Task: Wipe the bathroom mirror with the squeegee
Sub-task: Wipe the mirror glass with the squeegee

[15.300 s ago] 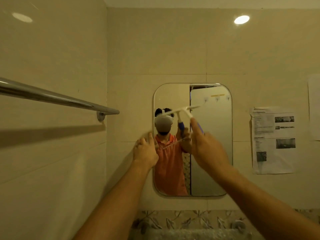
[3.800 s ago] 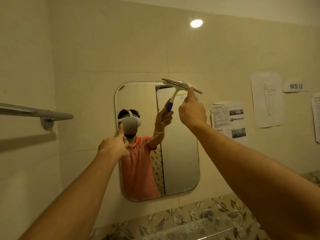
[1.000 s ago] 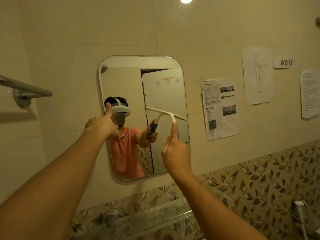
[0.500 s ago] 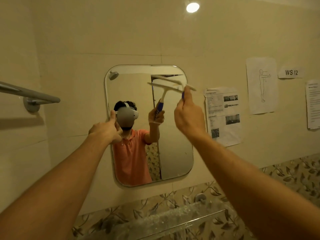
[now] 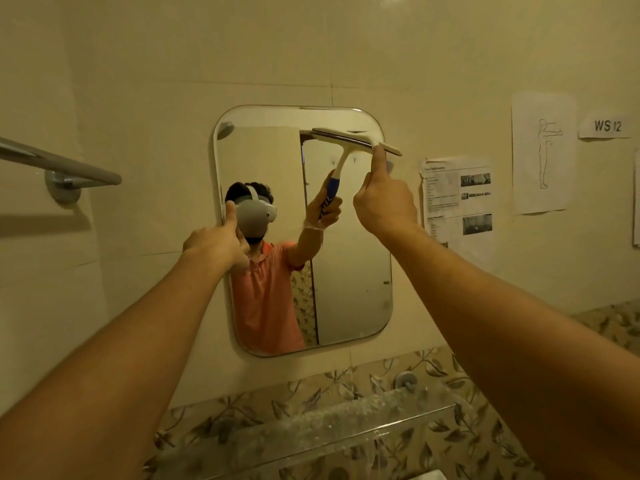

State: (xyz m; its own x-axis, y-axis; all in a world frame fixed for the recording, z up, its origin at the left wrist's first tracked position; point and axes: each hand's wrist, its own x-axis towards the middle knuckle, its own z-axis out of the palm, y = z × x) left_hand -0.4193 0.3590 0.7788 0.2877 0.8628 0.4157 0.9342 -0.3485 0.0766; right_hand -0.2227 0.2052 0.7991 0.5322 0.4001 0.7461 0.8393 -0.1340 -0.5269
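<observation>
One squeegee [image 5: 356, 142] lies with its blade against the upper right part of the one wall mirror [image 5: 349, 271], the blade tilted down to the right and its right end just past the mirror's edge; the right hand [image 5: 384, 202] is closed around the handle, index finger [image 5: 377, 161] stretched up to the blade head; the blue grip shows only in the reflection. The left hand [image 5: 216, 242] is loosely curled with its thumb raised against the mirror's left edge, holding nothing. Step in hand, as judged: the start of a stroke at the top right; the next move calls for steady pressure and a straight downward pull toward the lower edge. Count: two hands; one towel rail [image 5: 59, 164] on the left wall; three full paper sheets on the right, a printed notice [image 5: 457, 199], a figure drawing [image 5: 543, 150], a label reading WS 12 [image 5: 607, 126]; a fourth sheet is cut by the right frame edge.
</observation>
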